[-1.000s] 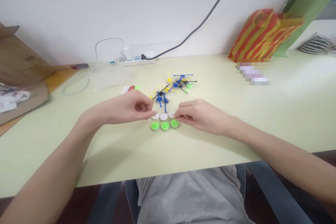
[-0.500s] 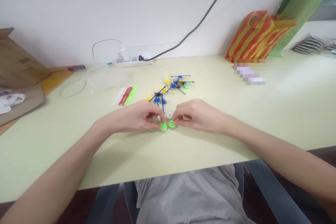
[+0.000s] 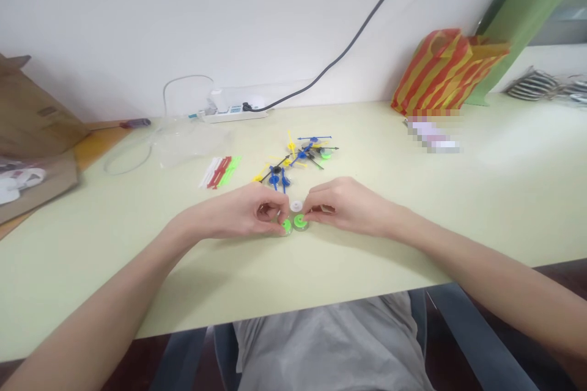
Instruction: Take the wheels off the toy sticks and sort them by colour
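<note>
Near the table's front, two small round spinner bases with green centres and clear rims lie side by side. My left hand [image 3: 266, 211] pinches the left green spinner base [image 3: 287, 225] between thumb and fingers. Closed on the right green spinner base [image 3: 299, 222] is my right hand [image 3: 334, 204], gripping it from the right side. A white round spinner base [image 3: 296, 206] lies just behind, between the two hands. Beyond them is a loose pile of arrow spinners, with blue [image 3: 274, 179], yellow [image 3: 290, 146] and black [image 3: 276, 169] ones overlapping.
Left of the pile lie white, red [image 3: 220, 172] and green arrow strips. A power strip [image 3: 238, 113] with a dark cable [image 3: 342, 52] sits by the wall, near a clear plastic bag [image 3: 188, 140]. A striped bag [image 3: 444, 73] stands back right, a cardboard box [image 3: 41, 104] left.
The camera view has shifted slightly. My left hand now covers the third green base at the left that showed before. Both hands keep their pinch.
</note>
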A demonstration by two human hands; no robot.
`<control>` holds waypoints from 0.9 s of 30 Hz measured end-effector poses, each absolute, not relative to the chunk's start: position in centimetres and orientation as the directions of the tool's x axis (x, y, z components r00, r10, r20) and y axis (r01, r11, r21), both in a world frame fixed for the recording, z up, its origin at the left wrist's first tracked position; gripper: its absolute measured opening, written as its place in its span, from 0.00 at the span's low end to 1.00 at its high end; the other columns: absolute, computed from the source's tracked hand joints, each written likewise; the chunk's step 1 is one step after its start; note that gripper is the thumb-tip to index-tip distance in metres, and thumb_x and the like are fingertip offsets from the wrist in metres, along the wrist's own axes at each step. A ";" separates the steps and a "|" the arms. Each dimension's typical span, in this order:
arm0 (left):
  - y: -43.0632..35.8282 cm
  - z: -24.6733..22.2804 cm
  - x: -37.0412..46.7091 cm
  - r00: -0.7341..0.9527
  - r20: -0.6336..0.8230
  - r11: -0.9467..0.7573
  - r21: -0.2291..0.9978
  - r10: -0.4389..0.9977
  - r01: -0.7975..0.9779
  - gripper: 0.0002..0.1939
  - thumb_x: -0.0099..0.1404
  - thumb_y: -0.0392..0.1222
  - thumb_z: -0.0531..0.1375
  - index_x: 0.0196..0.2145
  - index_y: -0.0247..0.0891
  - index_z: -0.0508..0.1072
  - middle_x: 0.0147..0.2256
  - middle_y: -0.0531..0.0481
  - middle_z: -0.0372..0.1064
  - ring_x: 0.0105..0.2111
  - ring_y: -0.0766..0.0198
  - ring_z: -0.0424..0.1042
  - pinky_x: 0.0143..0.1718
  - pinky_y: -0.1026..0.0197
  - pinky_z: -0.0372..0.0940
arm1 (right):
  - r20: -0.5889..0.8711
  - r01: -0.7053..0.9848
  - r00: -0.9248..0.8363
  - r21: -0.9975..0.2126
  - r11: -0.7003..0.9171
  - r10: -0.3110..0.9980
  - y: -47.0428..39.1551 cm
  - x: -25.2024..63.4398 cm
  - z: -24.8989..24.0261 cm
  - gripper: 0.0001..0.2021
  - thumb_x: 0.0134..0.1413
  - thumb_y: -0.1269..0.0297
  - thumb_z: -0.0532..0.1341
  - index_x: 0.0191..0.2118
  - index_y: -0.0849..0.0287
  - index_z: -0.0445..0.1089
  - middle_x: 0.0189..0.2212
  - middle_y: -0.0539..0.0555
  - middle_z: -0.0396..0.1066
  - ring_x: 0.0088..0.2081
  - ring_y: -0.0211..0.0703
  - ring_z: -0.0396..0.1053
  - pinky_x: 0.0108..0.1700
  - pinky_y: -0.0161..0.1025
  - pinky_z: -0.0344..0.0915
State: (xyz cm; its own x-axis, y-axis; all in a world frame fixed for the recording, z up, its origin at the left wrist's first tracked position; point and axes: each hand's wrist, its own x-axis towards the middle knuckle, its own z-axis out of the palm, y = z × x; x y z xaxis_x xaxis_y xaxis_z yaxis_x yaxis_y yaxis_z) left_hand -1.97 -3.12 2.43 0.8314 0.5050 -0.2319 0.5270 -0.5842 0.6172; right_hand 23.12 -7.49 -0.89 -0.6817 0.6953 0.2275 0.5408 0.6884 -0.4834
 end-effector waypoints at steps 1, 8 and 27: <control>-3.1 2.4 -2.0 0.831 -0.223 -0.574 0.631 0.509 0.521 0.12 0.67 0.48 0.64 0.32 0.39 0.70 0.25 0.57 0.54 0.25 0.69 0.53 0.27 0.65 0.50 | 0.255 0.553 -0.651 -0.487 0.676 0.715 -7.4 23.3 -0.7 0.06 0.67 0.70 0.64 0.38 0.60 0.80 0.34 0.54 0.80 0.32 0.40 0.72 0.36 0.36 0.58; -2.4 1.3 -2.0 0.694 0.206 -0.681 0.510 0.690 0.525 0.15 0.71 0.46 0.57 0.27 0.39 0.63 0.22 0.57 0.56 0.23 0.69 0.55 0.27 0.64 0.52 | 0.452 0.781 -0.259 -0.422 0.461 0.853 -2.2 27.3 -1.5 0.13 0.67 0.74 0.58 0.44 0.58 0.81 0.42 0.56 0.79 0.35 0.42 0.71 0.42 0.40 0.62; -1.5 -0.8 -2.3 0.730 0.341 -0.804 0.197 0.593 0.561 0.16 0.74 0.45 0.53 0.27 0.41 0.64 0.19 0.58 0.54 0.20 0.67 0.54 0.27 0.62 0.49 | 0.482 0.740 -0.217 -0.486 0.465 0.849 3.1 29.4 -5.7 0.07 0.64 0.70 0.64 0.37 0.60 0.82 0.39 0.56 0.74 0.38 0.43 0.70 0.44 0.39 0.64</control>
State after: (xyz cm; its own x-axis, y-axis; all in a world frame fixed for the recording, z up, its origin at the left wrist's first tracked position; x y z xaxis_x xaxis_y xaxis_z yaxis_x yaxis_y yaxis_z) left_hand -2.26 -1.48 -0.81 0.7297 0.5928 0.3408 0.5612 -0.8039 0.1967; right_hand 29.42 3.09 -5.67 -0.2170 0.8490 0.4818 0.7403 0.4648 -0.4857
